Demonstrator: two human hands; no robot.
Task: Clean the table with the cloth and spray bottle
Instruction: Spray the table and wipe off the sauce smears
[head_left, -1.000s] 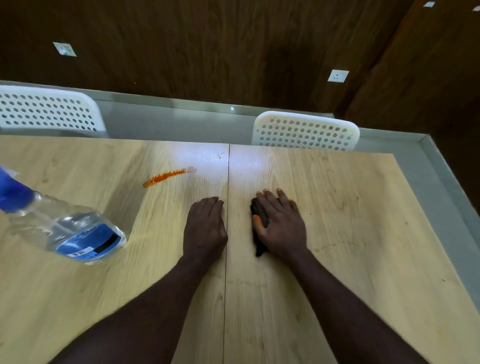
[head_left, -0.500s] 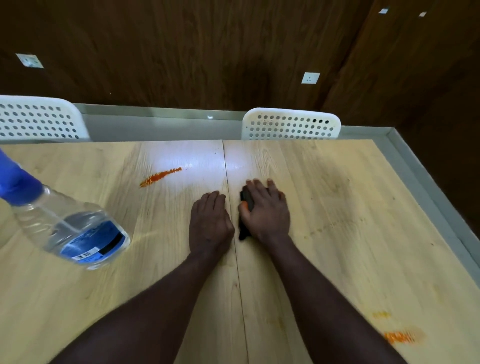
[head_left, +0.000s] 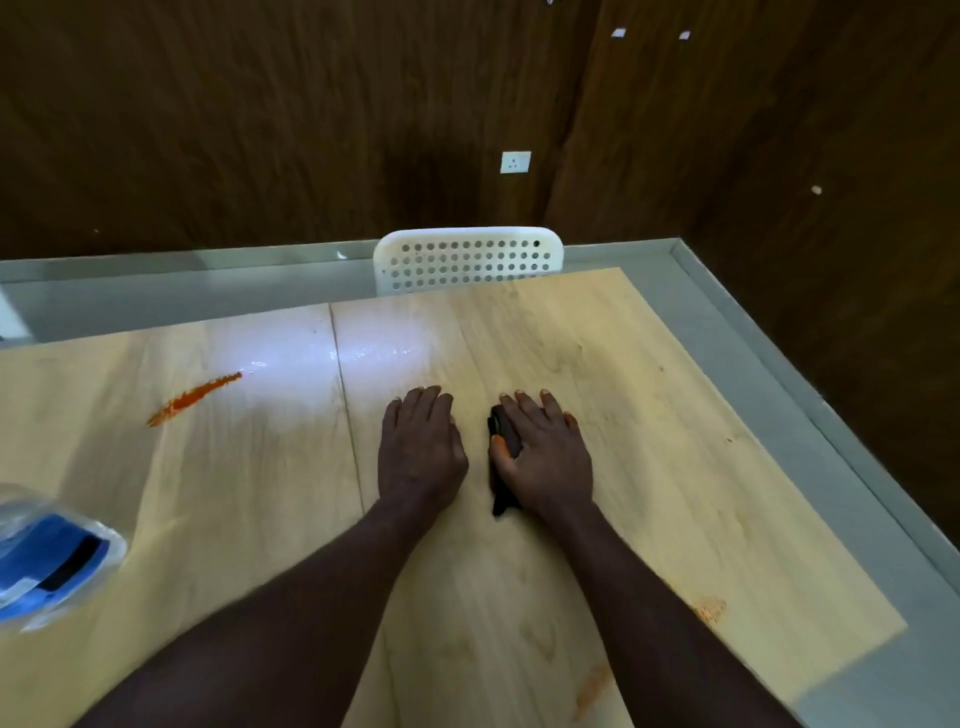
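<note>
My right hand (head_left: 545, 454) lies flat on a small dark cloth (head_left: 502, 467), pressing it against the light wooden table (head_left: 649, 467); only the cloth's left edge shows from under the palm. My left hand (head_left: 420, 448) rests flat on the table just left of it, holding nothing. A clear spray bottle with a blue label (head_left: 49, 564) lies at the left edge of view, partly cut off. An orange streak (head_left: 195, 397) marks the table at the far left. Fainter orange smears (head_left: 709, 608) sit near the right front, beside my right forearm.
A white perforated chair back (head_left: 467, 257) stands behind the table's far edge. A grey ledge (head_left: 779, 364) runs along the table's far and right sides, below dark wooden wall panels. A wet shiny patch (head_left: 332, 353) lies ahead of my hands.
The view has swung right and the bottle has slid toward the left edge of the frame. Both hands stay flat on the table, the right one still on the cloth.
</note>
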